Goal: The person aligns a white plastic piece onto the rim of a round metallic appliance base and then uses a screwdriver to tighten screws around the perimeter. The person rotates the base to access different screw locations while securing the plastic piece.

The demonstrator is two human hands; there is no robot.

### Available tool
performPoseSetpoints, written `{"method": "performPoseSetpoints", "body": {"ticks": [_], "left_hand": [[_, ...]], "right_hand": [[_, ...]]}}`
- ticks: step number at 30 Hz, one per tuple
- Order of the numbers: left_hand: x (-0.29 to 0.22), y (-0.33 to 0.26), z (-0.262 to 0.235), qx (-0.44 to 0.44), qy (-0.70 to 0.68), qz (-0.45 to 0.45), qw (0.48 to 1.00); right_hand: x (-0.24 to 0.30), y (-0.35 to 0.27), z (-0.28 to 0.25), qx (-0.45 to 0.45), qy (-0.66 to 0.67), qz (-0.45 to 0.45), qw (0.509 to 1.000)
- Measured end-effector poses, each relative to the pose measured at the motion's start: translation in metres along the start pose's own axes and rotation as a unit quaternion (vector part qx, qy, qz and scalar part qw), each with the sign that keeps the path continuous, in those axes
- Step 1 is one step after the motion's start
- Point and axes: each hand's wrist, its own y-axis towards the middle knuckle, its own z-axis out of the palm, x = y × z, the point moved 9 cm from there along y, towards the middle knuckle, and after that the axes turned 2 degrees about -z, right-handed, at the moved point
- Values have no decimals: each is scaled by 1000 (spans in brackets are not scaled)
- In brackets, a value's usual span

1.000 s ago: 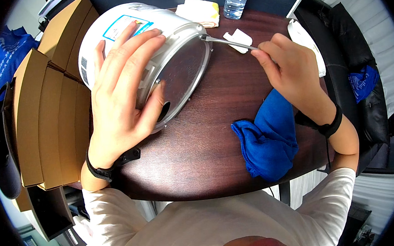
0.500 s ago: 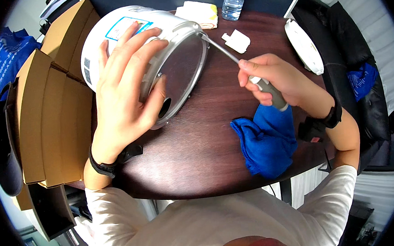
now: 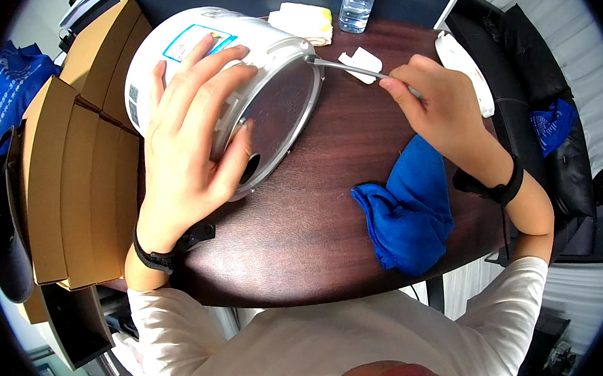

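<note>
At far left of table [image 3: 306, 257], brace side-lying white cylindrical appliance [image 3: 254, 30] under left hand [image 3: 186, 137] spread wide; grip apparent screwdriver [image 3: 349, 68] in curled right hand [image 3: 435, 102], tip seated at rim [image 3: 290, 47], pressing gently.

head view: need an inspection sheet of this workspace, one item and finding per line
Surface: dark wood-grain table, shiny toward its front edge.
Job's things: white drum on its side; slim metal tool meeting its rim.
Clutter: crumpled blue cloth, small white piece, folded pale cloth, clear bottle, white oblong part.
Grips: left hand spread over the drum; right hand closed around the tool.
Cables: thin dark line by the right forearm, probably a cable.
Surroundings: cardboard boxes at left; black padded seat at right.
</note>
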Motion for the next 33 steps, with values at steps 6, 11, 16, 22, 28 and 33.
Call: {"method": "performPoseSetpoints", "body": {"ticks": [6,11,16,22,28,33], "left_hand": [[0,0,0,-1,5,3,1000],[-1,1,0,5,0,1,1000],[-1,0,0,-11,-4,7,1000],[-1,0,-1,-7,2,-1,1000],[-1,-1,0,-10,5,-3,1000],[-1,0,0,3,11,-11,1000]], "right_hand": [[2,3,0,-8,-31,-19,999],[-25,-9,52,193,363,175,895],[4,-45,83,304,676,383,552],[-13,-11,19,33,183,31,982],[-7,-5,4,1,38,24,999],[0,0,2,-22,-2,-4,1000]]}}
